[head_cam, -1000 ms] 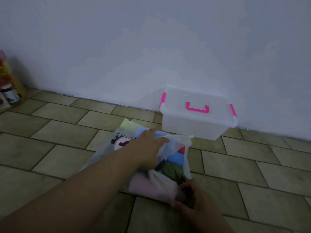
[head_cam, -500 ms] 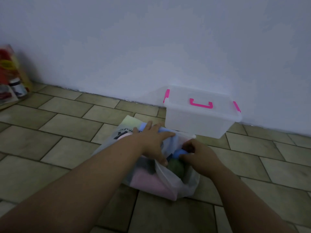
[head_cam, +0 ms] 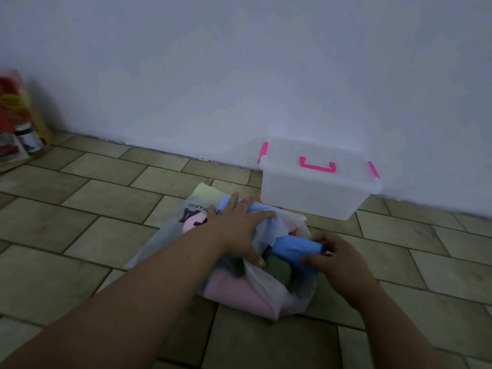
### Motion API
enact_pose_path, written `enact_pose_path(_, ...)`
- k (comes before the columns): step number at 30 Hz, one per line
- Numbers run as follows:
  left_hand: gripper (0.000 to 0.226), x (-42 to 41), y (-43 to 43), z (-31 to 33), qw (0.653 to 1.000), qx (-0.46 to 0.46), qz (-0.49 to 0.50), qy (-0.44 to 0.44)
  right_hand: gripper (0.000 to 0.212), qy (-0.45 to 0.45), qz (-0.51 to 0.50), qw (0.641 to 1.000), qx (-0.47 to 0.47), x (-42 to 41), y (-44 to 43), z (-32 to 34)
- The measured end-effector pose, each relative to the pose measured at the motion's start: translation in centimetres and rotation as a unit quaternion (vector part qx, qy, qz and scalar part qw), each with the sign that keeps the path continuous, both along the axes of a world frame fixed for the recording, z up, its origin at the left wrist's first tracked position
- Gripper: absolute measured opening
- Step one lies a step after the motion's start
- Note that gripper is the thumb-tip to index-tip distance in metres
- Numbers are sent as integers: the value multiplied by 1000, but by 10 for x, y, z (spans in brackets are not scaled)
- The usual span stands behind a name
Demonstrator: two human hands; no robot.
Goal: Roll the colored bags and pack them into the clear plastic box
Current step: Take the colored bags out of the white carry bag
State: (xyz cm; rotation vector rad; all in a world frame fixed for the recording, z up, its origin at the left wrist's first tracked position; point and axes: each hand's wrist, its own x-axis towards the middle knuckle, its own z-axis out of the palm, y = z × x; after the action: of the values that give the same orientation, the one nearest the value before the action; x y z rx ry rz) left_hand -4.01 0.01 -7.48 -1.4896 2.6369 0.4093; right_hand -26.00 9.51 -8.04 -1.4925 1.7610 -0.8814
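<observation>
A translucent white carrier bag [head_cam: 269,288] lies on the tiled floor, stuffed with colored bags: a pink one [head_cam: 234,291], a green one [head_cam: 278,269] and a blue one [head_cam: 291,247] show at its mouth. My left hand [head_cam: 237,227] presses flat on top of the carrier bag, thumb hooked at its opening. My right hand [head_cam: 338,258] grips the blue bag at the opening. The clear plastic box [head_cam: 314,193] with pink handle and clips stands closed just behind, against the wall.
A white wall [head_cam: 239,75] runs along the back. At the far left stand a jar [head_cam: 28,139] and colorful packaged items [head_cam: 13,102] on the floor. Olive floor tiles [head_cam: 93,235] surround the bag.
My right hand moved from the bag's near edge into its opening and took hold of the blue bag, drawing it outward. The left hand stays pressed on top.
</observation>
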Motion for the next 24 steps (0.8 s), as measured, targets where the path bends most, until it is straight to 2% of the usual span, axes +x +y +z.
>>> enact_pose_path(2,111,2,0,-2,1000,-3,1,3,20,-98,-37,995,2,-31,20,1)
enact_pose_path(4,111,3,-2,-4,1000,-3,0,9,20,-225,-115,968,7,-62,36,1)
enact_pose_path(6,111,3,-5,-5,1000,0,1,11,14,-289,-200,936,-7,-80,42,1)
enact_pose_path(8,112,2,-7,-5,1000,3,3,5,16,-225,-264,937,-30,-83,37,-5)
enact_pose_path(10,112,1,-8,-5,1000,3,6,-3,27,-57,-286,955,-48,-66,27,-15)
enact_pose_path(12,113,1,-7,-4,1000,2,8,-10,35,84,-251,963,-51,-42,17,-26)
enact_pose_path(13,113,2,-6,-4,1000,-1,7,-10,36,122,-218,967,-46,-32,12,-32)
enact_pose_path(17,111,13,-2,-3,1000,-15,7,-10,46,173,-140,975,14,-23,-4,-27)
enact_pose_path(19,111,22,-1,-2,1000,-17,12,-15,48,179,-150,970,-60,-23,-5,-9)
enact_pose_path(21,111,28,-2,1,999,-13,22,-24,28,177,-116,959,-190,-11,-2,10)
enact_pose_path(22,111,29,-4,2,999,-10,27,-24,19,186,-67,956,-216,0,-1,19)
enact_pose_path(24,108,22,-6,4,999,-5,32,-17,13,218,59,958,-179,25,-4,24)
